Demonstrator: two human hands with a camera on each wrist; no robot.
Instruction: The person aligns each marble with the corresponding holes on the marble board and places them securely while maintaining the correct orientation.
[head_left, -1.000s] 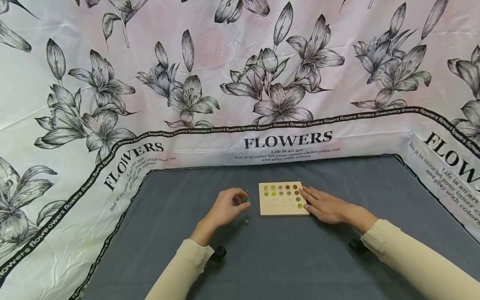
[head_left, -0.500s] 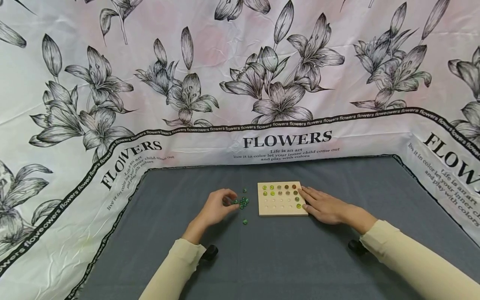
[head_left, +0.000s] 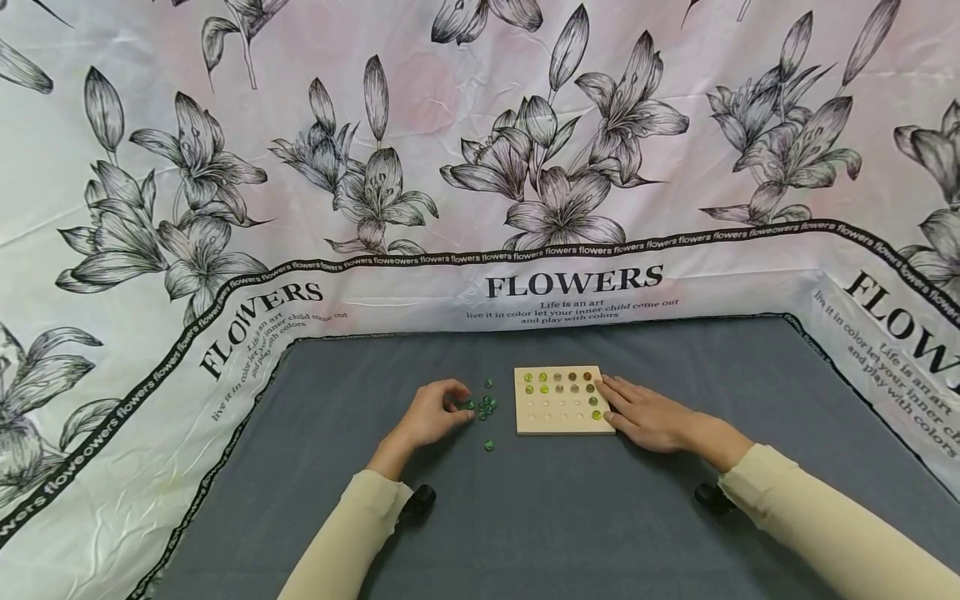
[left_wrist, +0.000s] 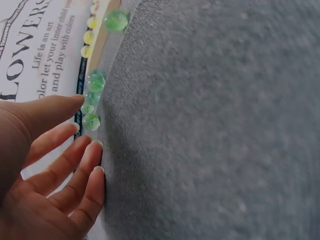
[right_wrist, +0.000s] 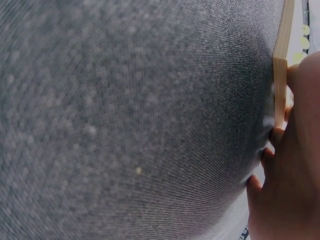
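Note:
In the head view my left hand (head_left: pixel 432 414) is beside a small cluster of green glass marbles (head_left: pixel 485 408), left of the wooden board. Its thumb and loosely curved fingers stand apart in the left wrist view, with a green marble (left_wrist: pixel 91 122) showing near the gap. My right hand (head_left: pixel 651 415) rests on the right edge of the pale wooden board (head_left: pixel 555 424), fingers extended. The board has rows of round hollows. Yellow-green, clear and brown marbles fill its two far rows, and more sit down the right column. Part of that edge is hidden under my fingers.
One green marble (head_left: pixel 489 446) lies apart, nearer to me, and another stray marble (head_left: pixel 489 383) lies beyond the cluster. A grey cloth (head_left: pixel 570 517) covers the table. Behind it hangs a white flower-printed sheet (head_left: pixel 420 292).
My left hand has drawn back to the left, and the green marbles it covered now show on the cloth. My right hand stays on the board.

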